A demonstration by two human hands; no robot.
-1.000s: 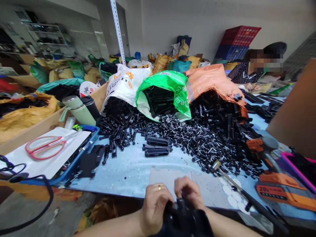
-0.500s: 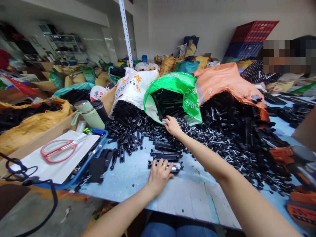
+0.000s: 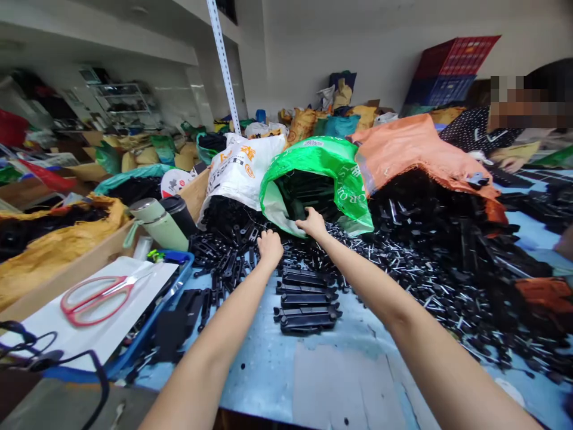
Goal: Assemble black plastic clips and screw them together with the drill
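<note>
My left hand has its fingers curled down at the heap of small black plastic parts, just left of the green bag; whatever is in its grasp is hidden. At the lower lip of the green woven bag, my right hand holds its thumb and forefinger apart, and no part shows between them. Long black parts fill the bag's mouth. Nearer to me, a stack of long black bar-shaped pieces lies in a row on the light blue table.
A white bag and an orange bag flank the green one. Black parts with metal pins spread to the right. Red-handled scissors, a blue tray and a green flask stand left. Another person sits far right.
My left hand has left the row of bar-shaped pieces and moved forward to the black heap. My right hand has stayed at the green bag's mouth. The view has shifted slightly.
</note>
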